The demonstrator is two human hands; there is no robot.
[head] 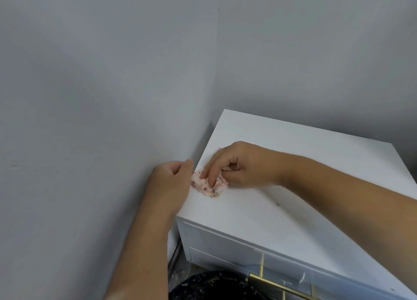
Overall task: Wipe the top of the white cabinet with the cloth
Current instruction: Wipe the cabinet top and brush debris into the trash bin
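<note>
A white cabinet (pixel 300 171) stands in the room corner, its flat top facing me. A small crumpled cloth (pixel 204 184), pale pink with dark red specks, lies on the top near its left edge. My right hand (pixel 241 164) presses down on the cloth with its fingertips, the forearm reaching in from the right across the top. My left hand (pixel 171 182) sits at the cabinet's left edge, fingers curled, its fingertips touching the cloth's left end. Part of the cloth is hidden under my right fingers.
Grey walls (pixel 101 96) meet in a corner just behind and left of the cabinet, leaving a narrow gap. The drawer front has a brass handle (pixel 279 286). A dark speckled object (pixel 214 286) lies below by the cabinet. Small dark marks (pixel 278 204) dot the top.
</note>
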